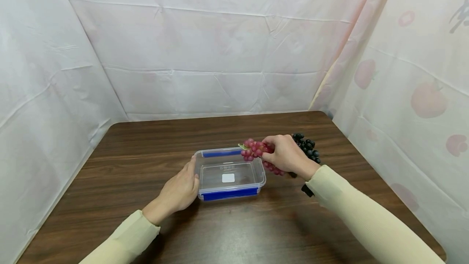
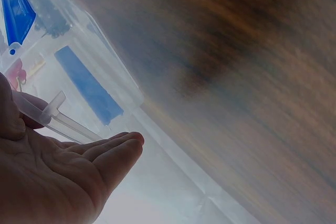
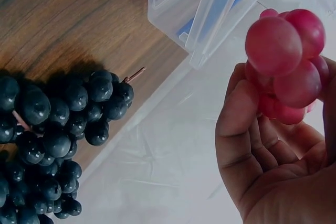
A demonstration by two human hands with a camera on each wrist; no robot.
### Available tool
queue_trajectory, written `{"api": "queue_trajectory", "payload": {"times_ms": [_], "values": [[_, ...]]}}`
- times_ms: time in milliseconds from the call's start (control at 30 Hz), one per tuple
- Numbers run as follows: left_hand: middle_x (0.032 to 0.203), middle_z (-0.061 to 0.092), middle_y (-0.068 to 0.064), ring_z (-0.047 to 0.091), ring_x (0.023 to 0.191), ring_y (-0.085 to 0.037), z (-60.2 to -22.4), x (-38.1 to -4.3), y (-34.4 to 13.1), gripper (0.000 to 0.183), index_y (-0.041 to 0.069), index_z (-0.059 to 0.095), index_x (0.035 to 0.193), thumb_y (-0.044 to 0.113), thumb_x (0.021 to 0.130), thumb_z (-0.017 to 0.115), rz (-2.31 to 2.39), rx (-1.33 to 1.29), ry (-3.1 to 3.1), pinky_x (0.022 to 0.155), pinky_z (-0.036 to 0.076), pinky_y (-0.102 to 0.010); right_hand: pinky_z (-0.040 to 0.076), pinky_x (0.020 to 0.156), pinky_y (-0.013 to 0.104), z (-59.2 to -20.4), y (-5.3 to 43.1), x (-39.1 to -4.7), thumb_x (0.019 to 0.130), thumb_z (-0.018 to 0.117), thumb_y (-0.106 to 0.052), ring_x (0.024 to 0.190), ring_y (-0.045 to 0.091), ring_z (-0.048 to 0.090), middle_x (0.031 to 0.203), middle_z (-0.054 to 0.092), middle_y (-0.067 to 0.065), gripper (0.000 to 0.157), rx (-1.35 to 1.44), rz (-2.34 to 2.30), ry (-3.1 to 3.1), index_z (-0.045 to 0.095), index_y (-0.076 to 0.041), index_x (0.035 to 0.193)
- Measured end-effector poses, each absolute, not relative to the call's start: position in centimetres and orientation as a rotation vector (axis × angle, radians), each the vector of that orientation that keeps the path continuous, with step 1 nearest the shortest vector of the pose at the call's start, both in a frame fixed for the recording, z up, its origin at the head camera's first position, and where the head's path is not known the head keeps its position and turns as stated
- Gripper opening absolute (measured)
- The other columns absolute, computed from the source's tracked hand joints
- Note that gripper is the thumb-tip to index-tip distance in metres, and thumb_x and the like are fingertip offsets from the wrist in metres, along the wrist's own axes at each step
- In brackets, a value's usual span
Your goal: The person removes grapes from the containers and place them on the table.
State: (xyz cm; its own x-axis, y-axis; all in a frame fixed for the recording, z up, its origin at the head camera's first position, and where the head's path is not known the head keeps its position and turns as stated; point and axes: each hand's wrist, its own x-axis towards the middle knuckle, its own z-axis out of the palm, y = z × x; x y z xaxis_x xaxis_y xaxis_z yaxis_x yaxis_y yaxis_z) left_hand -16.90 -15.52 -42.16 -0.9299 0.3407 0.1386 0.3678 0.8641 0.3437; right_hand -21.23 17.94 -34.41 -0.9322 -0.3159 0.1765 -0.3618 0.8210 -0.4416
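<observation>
In the head view a clear plastic container (image 1: 242, 171) with blue side clips sits on the table, a small white label on its floor. My left hand (image 1: 180, 188) holds its left wall, thumb at the rim and the other fingers fairly straight along the outside. My right hand (image 1: 287, 155) pinches a bunch of red grapes (image 1: 253, 150) between thumb and fingers, over the container's right edge. Up close in the right wrist view, the red grapes (image 3: 286, 61) show between thumb and fingertips. Black grapes (image 1: 307, 148) lie beyond the right hand, which partly hides them.
The brown wooden table (image 1: 234, 231) reaches back to a pale fabric backdrop (image 1: 220, 52). A fruit-printed curtain (image 1: 414, 93) hangs along the right side. In the right wrist view the black grapes (image 3: 58, 114) spread over the table with a stem sticking out.
</observation>
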Motion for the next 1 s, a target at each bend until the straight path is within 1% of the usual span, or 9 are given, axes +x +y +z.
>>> {"api": "queue_trajectory", "payload": {"times_ms": [200,533,1000], "values": [[0.154,0.04,-0.033,0.048,0.138,-0.042,-42.2,-16.9,-15.5,0.062,-0.012,0.02,0.158,0.016,0.107,0.041,-0.567,-0.563,-2.954,0.107,0.045,-0.055,0.052,0.058,0.03,-34.1,18.3,-21.2,0.089,0.073,-0.015,0.061,0.008,0.059,0.078,0.069,-0.006,0.019,0.555,0.733,-2.892,0.076,-0.012,0.108],[0.154,0.039,-0.033,0.048,0.138,-0.043,-42.3,-17.0,-15.6,0.062,-0.013,0.02,0.158,0.016,0.107,0.042,-0.573,-0.574,-2.948,0.107,0.045,-0.055,0.053,0.059,0.029,-34.2,19.1,-21.2,0.089,0.075,-0.017,0.062,0.007,0.062,0.076,0.07,-0.007,0.018,0.528,0.721,-2.904,0.076,-0.011,0.106],[0.156,0.037,-0.032,0.046,0.14,-0.042,-42.3,-16.9,-15.6,0.062,-0.012,0.019,0.158,0.017,0.107,0.039,-0.579,-0.571,-2.959,0.108,0.044,-0.054,0.055,0.062,0.031,-34.2,19.7,-21.0,0.092,0.075,-0.019,0.064,0.008,0.063,0.079,0.071,-0.004,0.018,0.493,0.741,-2.933,0.075,-0.011,0.108]]}}
